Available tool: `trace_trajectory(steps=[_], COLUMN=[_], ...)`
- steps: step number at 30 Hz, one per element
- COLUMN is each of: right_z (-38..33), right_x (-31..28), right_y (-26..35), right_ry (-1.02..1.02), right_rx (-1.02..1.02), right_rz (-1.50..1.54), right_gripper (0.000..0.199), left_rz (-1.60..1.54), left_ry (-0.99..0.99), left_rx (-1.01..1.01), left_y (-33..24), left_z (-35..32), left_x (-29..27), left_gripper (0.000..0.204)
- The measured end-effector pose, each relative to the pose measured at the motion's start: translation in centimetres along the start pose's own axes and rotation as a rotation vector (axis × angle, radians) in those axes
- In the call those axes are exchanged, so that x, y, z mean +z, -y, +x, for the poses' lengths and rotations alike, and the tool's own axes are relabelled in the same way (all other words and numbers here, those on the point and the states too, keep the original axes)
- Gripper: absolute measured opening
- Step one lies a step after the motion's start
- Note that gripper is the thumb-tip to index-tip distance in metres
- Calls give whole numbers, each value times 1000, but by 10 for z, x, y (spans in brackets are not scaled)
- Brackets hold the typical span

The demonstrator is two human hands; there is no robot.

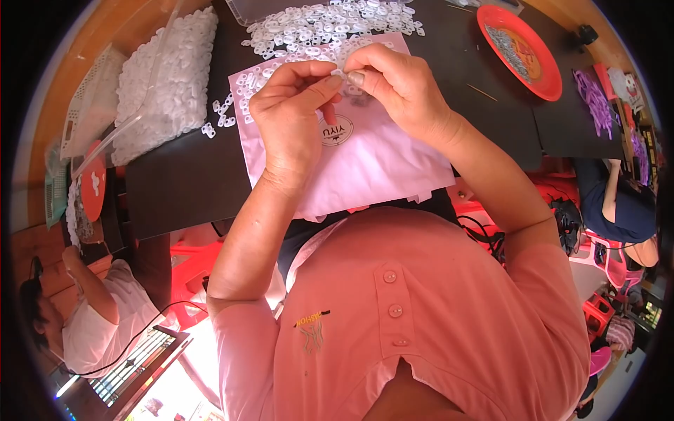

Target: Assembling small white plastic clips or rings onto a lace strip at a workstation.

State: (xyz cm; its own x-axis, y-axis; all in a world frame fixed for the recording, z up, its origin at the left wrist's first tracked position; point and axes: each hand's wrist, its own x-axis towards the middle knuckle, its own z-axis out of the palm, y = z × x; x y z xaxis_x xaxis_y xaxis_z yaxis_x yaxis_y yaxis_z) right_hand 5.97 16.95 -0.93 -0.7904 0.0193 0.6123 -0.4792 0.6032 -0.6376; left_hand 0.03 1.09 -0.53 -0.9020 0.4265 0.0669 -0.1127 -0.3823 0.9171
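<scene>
Head view: both forearms extend away from the body, elbows bent, wrists converging above the pink bag. Left hand: thumb and forefinger pinched on a small white plastic piece, remaining fingers curled. Right hand: thumb and forefinger pinched at its right edge. The piece is raised, just near of the loose white plastic pieces at the far side.
</scene>
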Motion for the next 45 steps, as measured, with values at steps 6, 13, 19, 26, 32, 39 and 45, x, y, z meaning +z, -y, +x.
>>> trace_trajectory(steps=[6,13,19,26,32,39,45], right_z=[-1,-2,-3,-5,17,77,94], right_x=[-3,-6,5,7,-22,-18,-6], right_y=[-4,-1,-1,1,-8,-58,-65], right_ry=[-20,35,-43,-43,34,285,432], right_rx=[-112,-149,-110,51,255,83,140], right_rz=[-102,-266,-144,17,-109,-745,-875], right_gripper=[13,18,15,12,12,16,15], left_rz=[50,182,212,188,97,-9,-63], left_ry=[51,69,41,33,-35,-28,-58], left_rx=[-149,-135,-101,-95,-160,-198,-185], left_y=[-2,-2,2,3,2,-3,-4], left_z=[1,-1,-5,-4,0,3,3], left_x=[-1,1,7,5,-4,2,-3], left_gripper=[12,10,6,6,9,10,10])
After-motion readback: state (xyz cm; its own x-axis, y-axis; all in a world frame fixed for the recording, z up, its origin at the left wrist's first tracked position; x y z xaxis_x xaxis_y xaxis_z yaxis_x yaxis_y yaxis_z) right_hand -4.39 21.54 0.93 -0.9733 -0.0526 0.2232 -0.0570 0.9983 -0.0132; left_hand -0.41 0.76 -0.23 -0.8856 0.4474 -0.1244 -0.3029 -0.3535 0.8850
